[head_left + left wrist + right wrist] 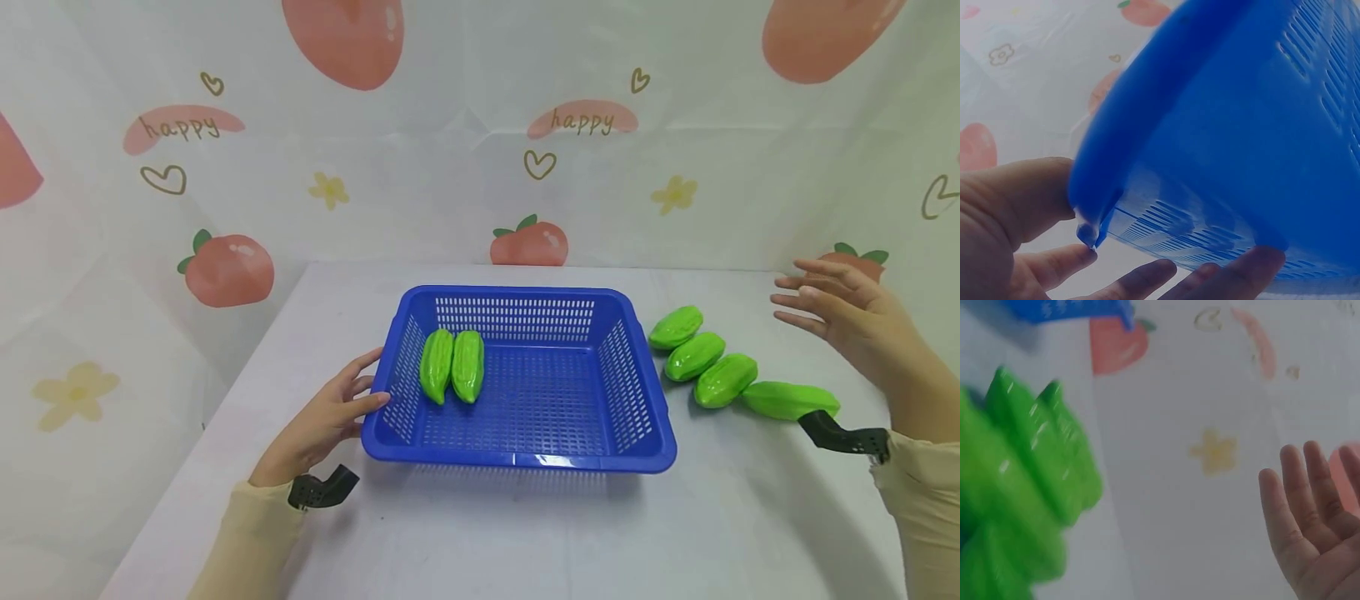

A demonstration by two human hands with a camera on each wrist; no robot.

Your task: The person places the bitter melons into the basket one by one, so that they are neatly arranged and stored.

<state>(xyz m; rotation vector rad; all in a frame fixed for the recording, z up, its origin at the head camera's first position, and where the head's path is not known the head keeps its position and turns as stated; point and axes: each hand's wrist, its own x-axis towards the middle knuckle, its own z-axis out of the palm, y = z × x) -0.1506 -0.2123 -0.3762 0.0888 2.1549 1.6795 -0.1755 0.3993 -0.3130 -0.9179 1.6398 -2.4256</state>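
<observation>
A blue plastic basket [517,461] with slotted sides stands mid-table. Two bright green, ridged bitter melons [468,367] lie side by side at its left end. My left hand [322,425] holds the basket's left rim, the thumb on the rim and the fingers spread below it; in the left wrist view the fingertips [1266,259] reach under the slotted wall. Raised at the right, my right hand [862,321] holds nothing, fingers extended and apart. Nearest to it, several more bitter melons [726,381] lie in a slanting row right of the basket.
The white table [480,533] ends at a pale backdrop [450,200] printed with fruit, hearts and flowers. Another green bitter melon [791,401] lies sideways at the row's near right end, partly behind the black camera mount on my right wrist [843,435].
</observation>
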